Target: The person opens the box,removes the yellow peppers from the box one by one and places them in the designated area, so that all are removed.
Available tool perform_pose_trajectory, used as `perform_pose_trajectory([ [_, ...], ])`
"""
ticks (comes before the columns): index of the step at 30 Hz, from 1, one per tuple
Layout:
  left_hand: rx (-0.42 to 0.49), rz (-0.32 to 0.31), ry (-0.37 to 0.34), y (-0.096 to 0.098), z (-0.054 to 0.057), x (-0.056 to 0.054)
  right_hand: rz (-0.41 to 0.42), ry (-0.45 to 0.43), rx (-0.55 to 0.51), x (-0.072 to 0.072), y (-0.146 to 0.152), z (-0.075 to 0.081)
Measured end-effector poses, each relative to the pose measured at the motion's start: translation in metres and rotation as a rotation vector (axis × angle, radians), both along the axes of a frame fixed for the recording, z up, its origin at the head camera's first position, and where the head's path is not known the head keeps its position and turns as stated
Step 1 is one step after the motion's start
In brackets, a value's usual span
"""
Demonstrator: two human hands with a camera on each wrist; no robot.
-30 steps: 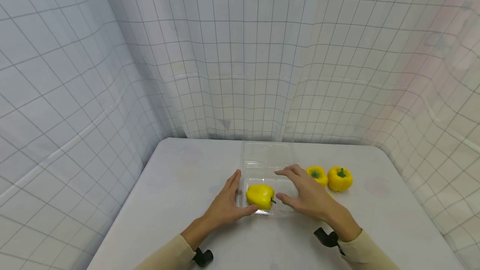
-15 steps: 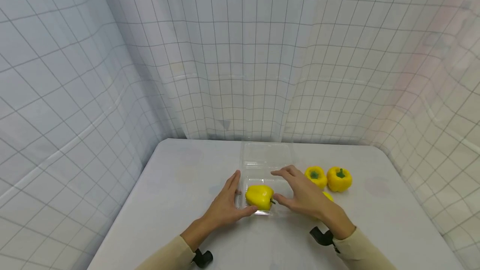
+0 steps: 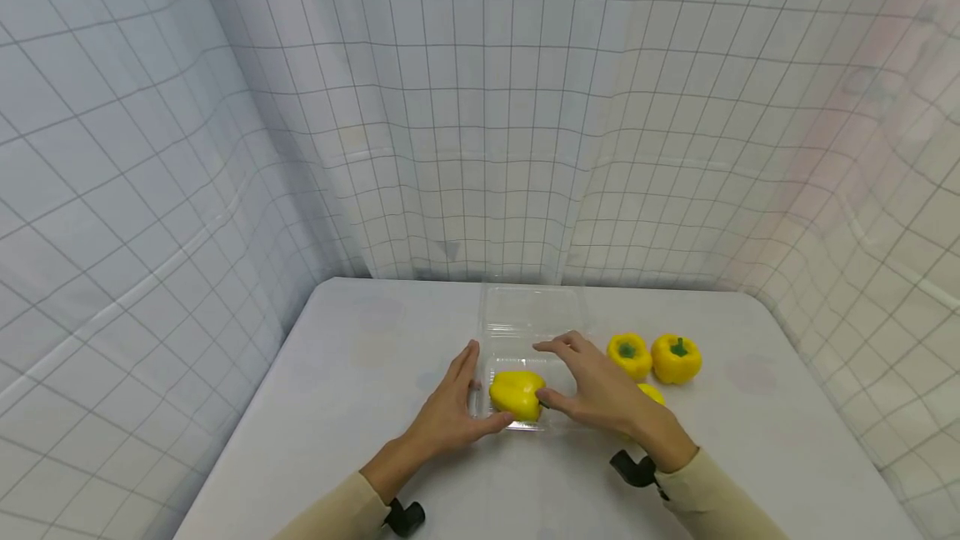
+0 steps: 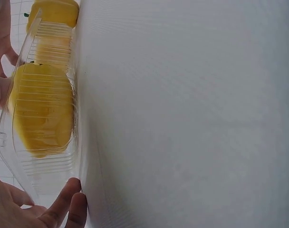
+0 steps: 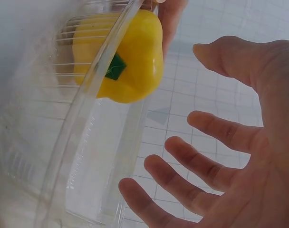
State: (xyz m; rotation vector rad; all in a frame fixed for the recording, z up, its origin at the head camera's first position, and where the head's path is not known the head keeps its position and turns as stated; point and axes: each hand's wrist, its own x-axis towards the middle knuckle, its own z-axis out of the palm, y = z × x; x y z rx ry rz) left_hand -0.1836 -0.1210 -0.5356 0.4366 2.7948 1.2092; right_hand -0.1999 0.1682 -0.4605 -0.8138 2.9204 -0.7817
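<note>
A yellow bell pepper lies on its side in the left part of a clear plastic clamshell container, its green stem pointing right. My left hand rests at the container's left end, fingers extended along the side and thumb near the front rim. In the left wrist view, the left fingertips are low by the container wall. My right hand hovers over the container's right part with fingers spread and slightly bent; nothing is between them. From the right wrist, the pepper appears apart from that hand.
Two yellow bell peppers, one beside another, stand upright on the white table to the right. A third yellow pepper is partly hidden behind my right forearm. The container's lid lies folded back toward the grid-patterned curtain.
My right hand has moved slightly left over the container, toward the pepper in it, showing more of the third pepper. My left hand and the pepper in the container have stayed nearly still.
</note>
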Motion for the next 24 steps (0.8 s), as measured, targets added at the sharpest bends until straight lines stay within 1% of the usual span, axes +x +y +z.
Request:
perform_pose_trajectory([
  [8,-0.003,0.004,-0.003,0.000,-0.002,0.000,0.033,-0.012,-0.007,-0.003,-0.002,0.001],
  [17,-0.017,0.006,0.001,0.000,-0.002,0.000,0.037,-0.076,-0.006,-0.007,-0.008,0.001],
  [24,-0.010,0.003,0.000,0.000,-0.001,-0.001,0.034,-0.111,-0.006,-0.010,-0.014,-0.001],
])
